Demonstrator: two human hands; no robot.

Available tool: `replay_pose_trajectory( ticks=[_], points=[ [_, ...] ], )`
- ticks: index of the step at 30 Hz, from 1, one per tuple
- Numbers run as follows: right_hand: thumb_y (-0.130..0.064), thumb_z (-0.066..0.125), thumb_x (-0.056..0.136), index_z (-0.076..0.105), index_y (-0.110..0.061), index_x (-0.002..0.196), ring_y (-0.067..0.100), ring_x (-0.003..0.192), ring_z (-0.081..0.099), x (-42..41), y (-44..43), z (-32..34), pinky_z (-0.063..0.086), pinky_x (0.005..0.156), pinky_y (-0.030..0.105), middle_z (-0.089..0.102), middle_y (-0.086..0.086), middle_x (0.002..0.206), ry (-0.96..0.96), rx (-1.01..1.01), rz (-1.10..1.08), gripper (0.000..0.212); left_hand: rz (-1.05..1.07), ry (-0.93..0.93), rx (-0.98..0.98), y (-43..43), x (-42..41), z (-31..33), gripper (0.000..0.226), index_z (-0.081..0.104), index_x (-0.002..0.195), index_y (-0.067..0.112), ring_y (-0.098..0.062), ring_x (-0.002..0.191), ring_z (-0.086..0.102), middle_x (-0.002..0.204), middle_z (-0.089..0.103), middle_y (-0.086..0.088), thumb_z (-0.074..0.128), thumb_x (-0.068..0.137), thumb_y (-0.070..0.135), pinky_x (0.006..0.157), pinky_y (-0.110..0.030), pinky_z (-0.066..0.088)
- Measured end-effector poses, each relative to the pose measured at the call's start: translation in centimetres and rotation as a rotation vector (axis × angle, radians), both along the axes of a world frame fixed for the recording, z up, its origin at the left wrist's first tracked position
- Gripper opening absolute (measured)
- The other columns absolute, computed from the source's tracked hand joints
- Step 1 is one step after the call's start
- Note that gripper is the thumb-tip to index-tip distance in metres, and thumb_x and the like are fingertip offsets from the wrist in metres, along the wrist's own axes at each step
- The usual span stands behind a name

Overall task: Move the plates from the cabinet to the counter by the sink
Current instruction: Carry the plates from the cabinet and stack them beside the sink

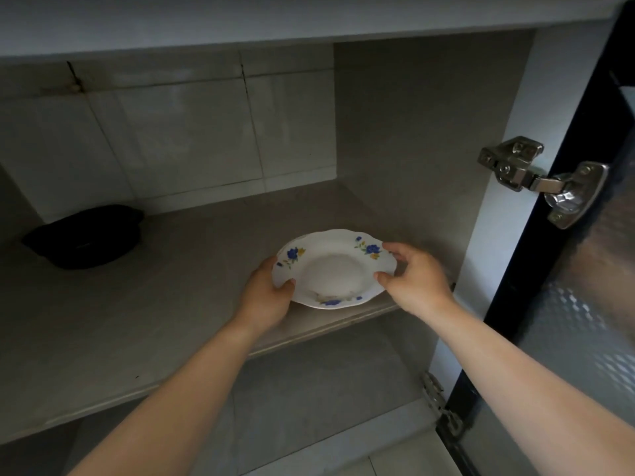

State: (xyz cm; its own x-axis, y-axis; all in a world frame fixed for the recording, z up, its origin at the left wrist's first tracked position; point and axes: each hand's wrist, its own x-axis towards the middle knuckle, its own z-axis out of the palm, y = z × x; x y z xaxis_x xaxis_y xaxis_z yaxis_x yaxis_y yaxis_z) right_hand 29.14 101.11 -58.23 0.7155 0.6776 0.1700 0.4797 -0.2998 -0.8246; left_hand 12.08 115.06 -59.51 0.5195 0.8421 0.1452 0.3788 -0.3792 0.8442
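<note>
Both hands grip one white plate [331,267] by its scalloped rim, one on each side. The left hand [266,298] closes on the near-left edge, thumb pressed on top of the rim and the other fingers tucked underneath out of sight. The right hand [414,278] pinches the right edge, its thumb and forefinger on the upper surface of the rim with the palm arched above. The plate carries blue and yellow flower sprays at three places around its border and has a shallow sunken centre; it sits level, at the front of the cabinet shelf [137,304], toward the right end; whether it rests on the shelf or is lifted just clear of it cannot be told. Both bare forearms reach in from the lower edge of the view. Well apart from the plate, far back on the left of the same shelf, stands a dark bowl-shaped pot [86,237] in shadow. The cabinet's back wall is pale tile. To the right, the door [584,269] stands open, dark-framed with a patterned glass panel, hung on a metal hinge [536,175].
</note>
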Motion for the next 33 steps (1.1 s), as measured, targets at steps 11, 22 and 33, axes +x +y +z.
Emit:
replay_pose_trajectory(
  ticks=[11,22,33],
  points=[
    [-0.013,0.072,0.078,0.051,-0.02,0.129,0.02,0.107,0.061,0.5,1.5,-0.7,0.049,0.091,0.031,0.064,0.002,0.12,0.141,0.005,-0.029,0.055,0.029,0.075,0.039,0.4,0.4,0.4,0.043,0.046,0.129,0.005,-0.028,0.117,0.053,0.129,0.056,-0.014,0.055,0.087,0.006,0.097,-0.03,0.04],
    [-0.005,0.068,0.081,0.062,-0.014,0.113,0.014,0.092,0.057,0.0,1.4,0.0,0.042,0.08,0.025,0.062,-0.002,0.099,0.349,0.02,-0.013,0.034,0.064,0.011,-0.124,0.9,0.7,1.4,0.038,0.059,0.114,0.006,-0.019,0.095,0.057,0.107,0.063,-0.009,0.058,0.078,-0.006,0.081,-0.025,0.041],
    [0.004,0.066,0.077,0.059,-0.024,0.093,0.015,0.09,0.061,-0.3,0.8,-0.5,0.049,0.083,0.028,0.064,-0.004,0.094,0.433,0.091,0.023,0.033,0.064,-0.063,-0.19,-0.2,-0.8,1.6,0.032,0.056,0.099,0.012,-0.018,0.086,0.059,0.083,0.058,0.008,0.061,0.075,-0.008,0.074,-0.026,0.044]
  ],
)
